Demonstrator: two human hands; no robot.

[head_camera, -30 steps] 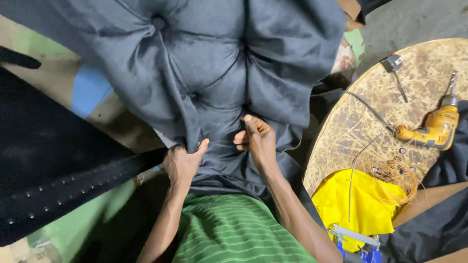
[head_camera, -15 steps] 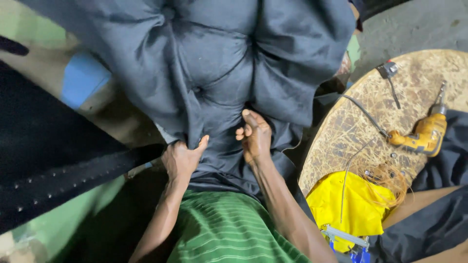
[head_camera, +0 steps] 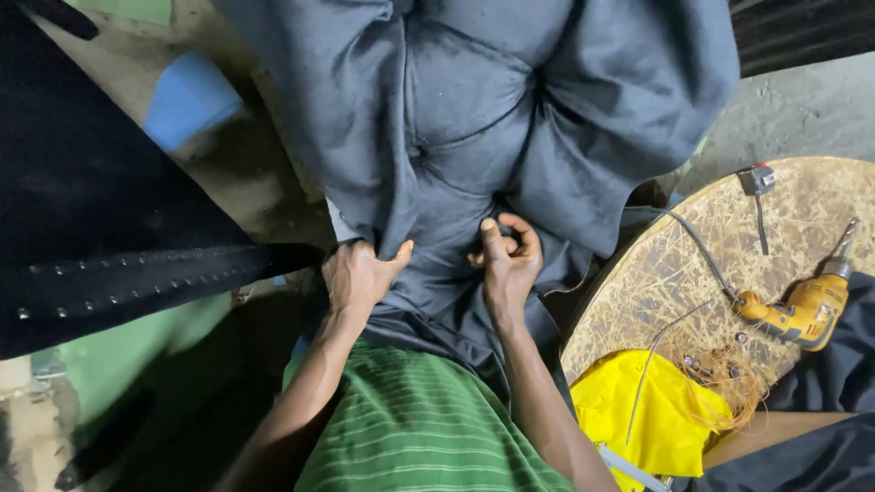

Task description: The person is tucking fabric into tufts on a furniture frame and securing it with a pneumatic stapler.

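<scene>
A big padded cushion covered in dark grey fabric (head_camera: 474, 100) fills the upper middle of the head view, with deep tufted folds. My left hand (head_camera: 357, 273) grips a fold of the grey fabric at the cushion's lower left edge. My right hand (head_camera: 507, 260) is closed on the fabric just to the right, thumb pointing up, fingers curled into a crease. Both forearms reach up from my green striped shirt (head_camera: 419, 428) at the bottom.
A round, straw-patterned tabletop (head_camera: 784, 273) lies at the right with a yellow corded drill (head_camera: 807, 310), a small metal tool (head_camera: 758, 182) and a yellow cloth (head_camera: 656, 419). A black studded upholstered panel (head_camera: 109, 237) lies at the left. A blue object (head_camera: 187, 96) rests on the floor.
The camera has shifted a little, so the cushion sits lower and nearer. My right hand has curled tighter into the fabric crease. My left hand keeps its hold.
</scene>
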